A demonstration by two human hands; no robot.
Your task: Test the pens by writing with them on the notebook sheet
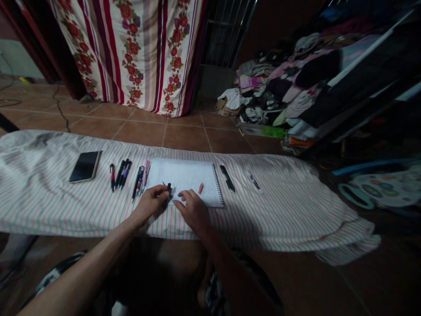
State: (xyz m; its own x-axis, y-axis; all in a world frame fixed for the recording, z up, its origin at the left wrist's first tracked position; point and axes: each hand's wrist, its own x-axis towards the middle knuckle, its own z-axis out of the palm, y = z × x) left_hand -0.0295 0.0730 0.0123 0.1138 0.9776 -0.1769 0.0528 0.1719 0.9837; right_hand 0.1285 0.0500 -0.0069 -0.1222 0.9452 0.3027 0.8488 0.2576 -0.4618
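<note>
Left hand [154, 197] has a small black piece [169, 187] pinched in its fingertips, right over the spiral notebook [184, 169]. Right hand [194, 211] is just beside it, thumb and fingers apart, near an orange piece [200, 188]. Dark pens [226, 177] sit right of the notebook on a striped cloth [279, 210], fwiw.

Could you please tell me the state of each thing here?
Left hand: fingers closed on small black object
Right hand: fingers bent; grip unclear
Orange object: beside right hand; held or loose unclear
Spiral notebook: flat, page up
Mobile device: screen dark
Pens: lying down
Striped cloth: spread, wrinkled
Floral curtain: hanging
Clothes: heaped
</note>
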